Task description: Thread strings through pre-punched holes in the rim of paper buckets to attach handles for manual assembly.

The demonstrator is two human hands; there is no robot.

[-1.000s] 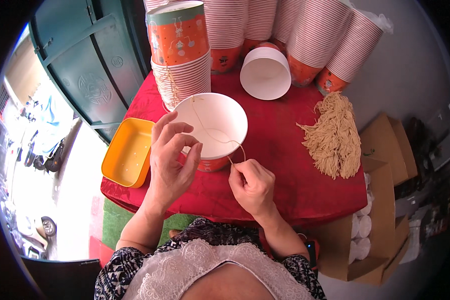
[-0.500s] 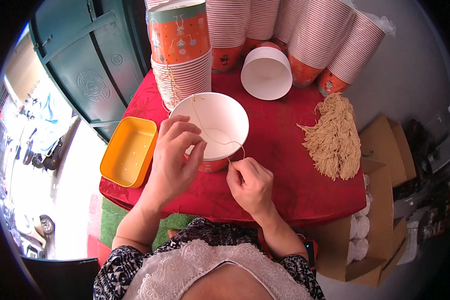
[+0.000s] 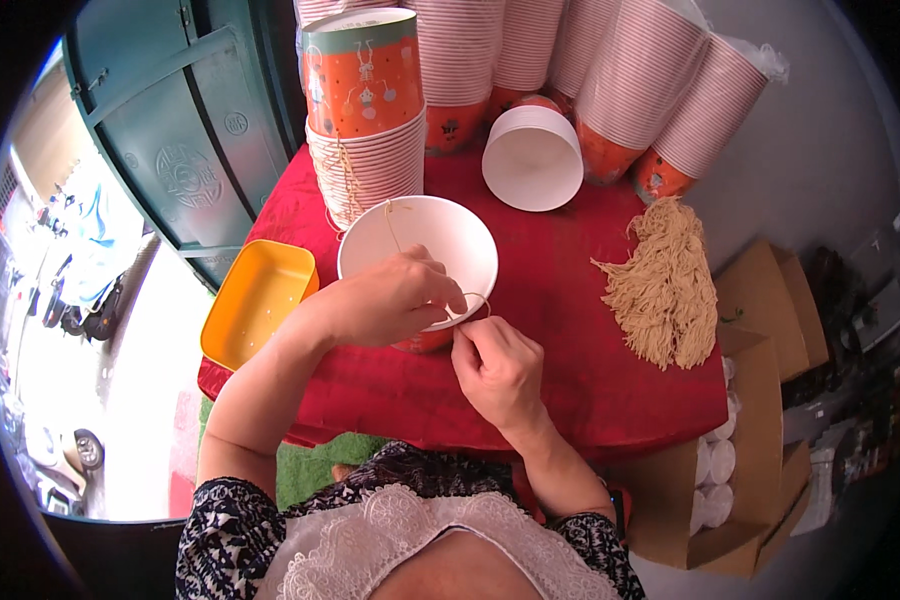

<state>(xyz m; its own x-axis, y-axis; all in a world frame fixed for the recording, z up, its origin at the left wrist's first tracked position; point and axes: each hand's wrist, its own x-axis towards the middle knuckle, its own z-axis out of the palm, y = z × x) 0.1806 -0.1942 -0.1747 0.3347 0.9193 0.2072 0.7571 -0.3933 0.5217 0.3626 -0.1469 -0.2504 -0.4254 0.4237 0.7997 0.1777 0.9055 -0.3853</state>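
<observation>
Left hand (image 3: 390,300) and right hand (image 3: 495,365) each pinch thin string (image 3: 470,300) at white cup (image 3: 418,255) rim; cup's orange base hidden. Brown boxes (image 3: 760,300) right, cut off.

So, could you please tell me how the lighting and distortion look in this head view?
Head view: strong fisheye bending with a black rim; the street at left is blown out white; the paper cup, both hands and red tablecloth are evenly lit and sharp.

Bright daylight glare at left; sharp centre, fisheye-bent dark rim.
</observation>
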